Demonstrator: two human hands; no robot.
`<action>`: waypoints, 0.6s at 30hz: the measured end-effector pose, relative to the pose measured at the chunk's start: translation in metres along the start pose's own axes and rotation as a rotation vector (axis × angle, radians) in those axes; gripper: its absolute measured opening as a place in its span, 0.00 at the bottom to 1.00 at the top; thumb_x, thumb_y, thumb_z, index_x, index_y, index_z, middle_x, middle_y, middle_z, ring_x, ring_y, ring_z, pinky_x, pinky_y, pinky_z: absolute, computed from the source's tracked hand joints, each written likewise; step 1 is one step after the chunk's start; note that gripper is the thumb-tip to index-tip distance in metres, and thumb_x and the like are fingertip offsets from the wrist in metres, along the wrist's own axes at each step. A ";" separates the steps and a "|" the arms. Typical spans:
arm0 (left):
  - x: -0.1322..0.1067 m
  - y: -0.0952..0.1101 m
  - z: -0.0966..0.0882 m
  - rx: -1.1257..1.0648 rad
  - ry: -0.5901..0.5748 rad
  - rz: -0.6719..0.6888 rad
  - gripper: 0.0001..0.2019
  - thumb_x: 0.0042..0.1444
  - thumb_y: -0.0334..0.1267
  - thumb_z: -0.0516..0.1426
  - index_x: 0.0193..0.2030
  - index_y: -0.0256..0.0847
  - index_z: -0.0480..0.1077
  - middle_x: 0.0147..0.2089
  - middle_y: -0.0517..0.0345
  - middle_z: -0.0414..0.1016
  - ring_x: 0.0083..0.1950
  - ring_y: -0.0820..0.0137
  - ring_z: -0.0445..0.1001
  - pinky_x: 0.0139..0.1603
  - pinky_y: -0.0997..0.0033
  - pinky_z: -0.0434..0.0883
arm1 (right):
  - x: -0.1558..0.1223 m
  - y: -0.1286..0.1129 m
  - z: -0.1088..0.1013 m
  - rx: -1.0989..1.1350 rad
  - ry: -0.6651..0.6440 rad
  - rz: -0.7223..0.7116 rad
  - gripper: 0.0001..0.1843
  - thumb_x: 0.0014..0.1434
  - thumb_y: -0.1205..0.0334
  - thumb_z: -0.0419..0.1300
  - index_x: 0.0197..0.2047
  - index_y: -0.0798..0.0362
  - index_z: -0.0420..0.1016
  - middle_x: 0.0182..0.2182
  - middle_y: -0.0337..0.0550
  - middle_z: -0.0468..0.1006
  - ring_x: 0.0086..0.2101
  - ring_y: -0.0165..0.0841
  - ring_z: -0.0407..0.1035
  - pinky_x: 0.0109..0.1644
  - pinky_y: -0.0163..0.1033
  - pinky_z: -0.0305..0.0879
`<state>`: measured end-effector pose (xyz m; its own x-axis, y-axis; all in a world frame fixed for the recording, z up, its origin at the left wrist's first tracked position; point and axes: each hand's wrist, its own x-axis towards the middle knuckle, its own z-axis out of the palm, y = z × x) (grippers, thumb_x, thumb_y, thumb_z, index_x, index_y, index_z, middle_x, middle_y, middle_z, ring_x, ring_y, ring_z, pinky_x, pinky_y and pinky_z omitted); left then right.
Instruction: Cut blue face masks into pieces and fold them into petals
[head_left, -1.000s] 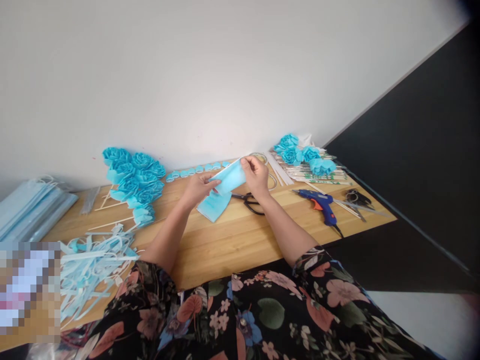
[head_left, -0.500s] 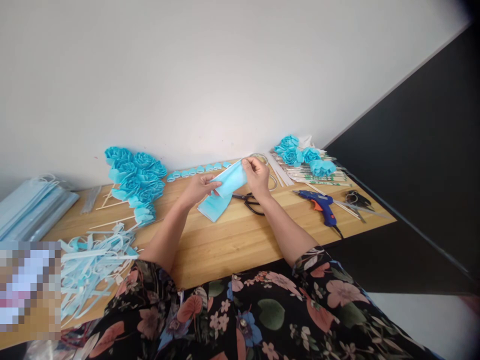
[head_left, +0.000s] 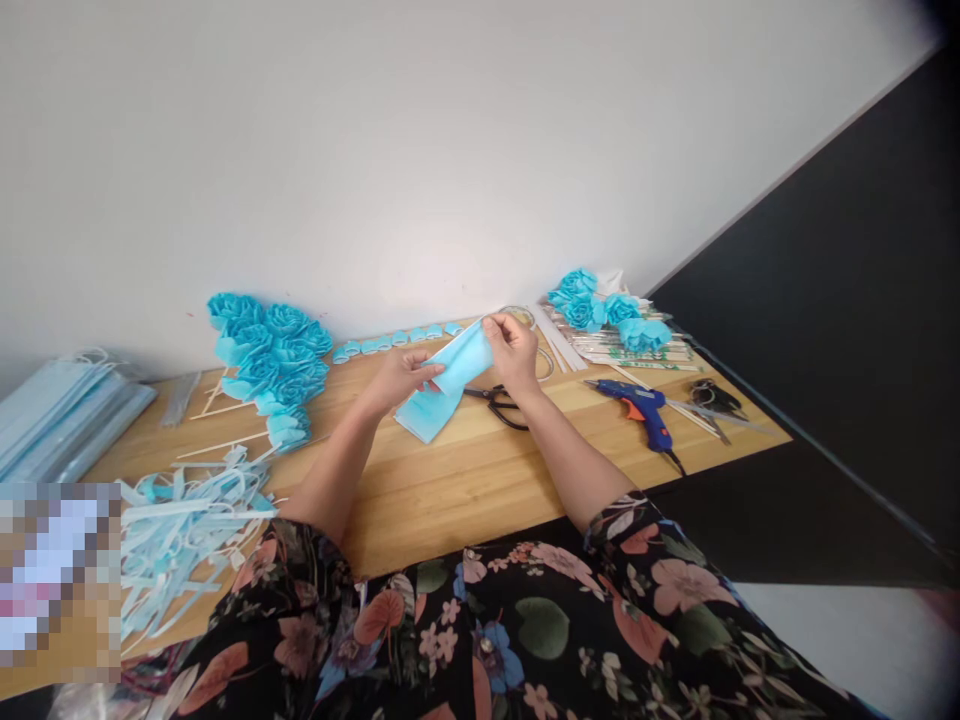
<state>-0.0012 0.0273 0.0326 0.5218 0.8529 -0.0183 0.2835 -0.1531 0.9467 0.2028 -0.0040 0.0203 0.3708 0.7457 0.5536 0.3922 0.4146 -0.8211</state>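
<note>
Stretched between my two hands is a folded light blue sheet [head_left: 463, 362], like mask fabric, with a pale upper edge. My left hand [head_left: 405, 378] pinches its left end between thumb and fingers. At the upper right corner my right hand [head_left: 511, 350] grips it the same way. Below, another light blue piece [head_left: 429, 412] lies on the wooden table; whether it joins the held sheet I cannot tell. Black-handled scissors [head_left: 506, 408] rest just under my right hand, partly hidden by it. Behind my hands runs a row of small folded blue pieces [head_left: 397, 340].
Blue fabric roses [head_left: 270, 350] on sticks stand at the left, more roses [head_left: 581, 300] on wrapped sticks at the back right. A blue glue gun [head_left: 637, 405] and keys [head_left: 716, 398] lie right. Cut strips [head_left: 195, 530] and stacked masks [head_left: 67, 410] occupy the left side.
</note>
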 end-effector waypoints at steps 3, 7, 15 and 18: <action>-0.002 0.001 -0.001 0.053 -0.039 -0.016 0.19 0.48 0.55 0.63 0.30 0.37 0.75 0.27 0.58 0.76 0.29 0.70 0.73 0.31 0.72 0.67 | 0.000 0.001 0.000 -0.028 -0.030 -0.041 0.15 0.64 0.51 0.56 0.32 0.52 0.73 0.24 0.36 0.69 0.27 0.29 0.61 0.32 0.36 0.58; -0.004 0.008 -0.005 0.082 -0.062 0.058 0.25 0.49 0.57 0.63 0.46 0.39 0.78 0.44 0.52 0.81 0.43 0.60 0.78 0.42 0.65 0.73 | -0.003 -0.002 0.001 -0.080 -0.110 -0.132 0.15 0.65 0.52 0.56 0.33 0.52 0.76 0.26 0.38 0.75 0.28 0.30 0.65 0.34 0.36 0.61; -0.007 0.026 0.008 0.139 0.105 0.296 0.16 0.56 0.48 0.60 0.44 0.39 0.76 0.46 0.51 0.81 0.48 0.63 0.76 0.53 0.64 0.70 | -0.014 -0.011 0.007 -0.112 -0.255 -0.283 0.14 0.66 0.54 0.56 0.37 0.53 0.79 0.32 0.44 0.82 0.32 0.32 0.72 0.40 0.37 0.65; -0.006 0.024 0.016 0.192 0.197 0.288 0.10 0.56 0.43 0.58 0.32 0.39 0.74 0.33 0.57 0.77 0.37 0.68 0.72 0.44 0.68 0.69 | -0.017 -0.014 0.009 -0.121 -0.292 -0.266 0.13 0.65 0.54 0.58 0.36 0.52 0.79 0.32 0.44 0.82 0.33 0.33 0.73 0.41 0.37 0.66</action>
<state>0.0149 0.0105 0.0506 0.4425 0.8381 0.3191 0.3035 -0.4748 0.8261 0.1830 -0.0176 0.0212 -0.0049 0.7445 0.6676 0.5445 0.5619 -0.6227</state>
